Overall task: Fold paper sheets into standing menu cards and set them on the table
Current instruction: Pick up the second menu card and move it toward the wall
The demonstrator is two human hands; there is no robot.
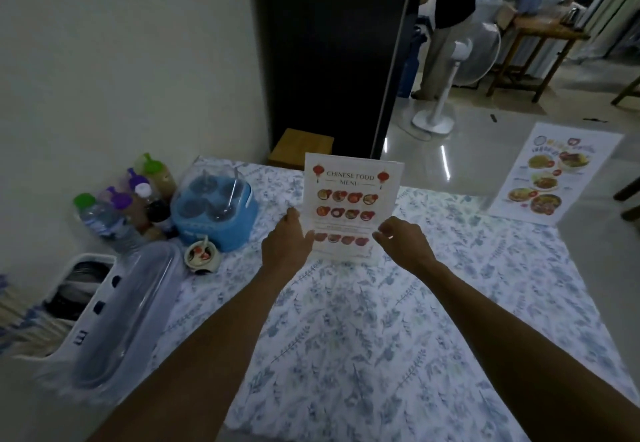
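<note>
Menu card [349, 199] with the Chinese food print is standing near the far edge of our tabletop [381, 320], so that one looks basically done. Our left hand [285, 246] and right hand [403, 244] each have a light grip pinching its side edges. A second sheet [554, 173] sits at the far right corner, can't tell if it's folded.

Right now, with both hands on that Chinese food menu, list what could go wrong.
1. The menu card may tip once the left hand and right hand let go; its fold is hidden.
2. A backward fall could carry it off the table, since it stands near the far edge.
</note>
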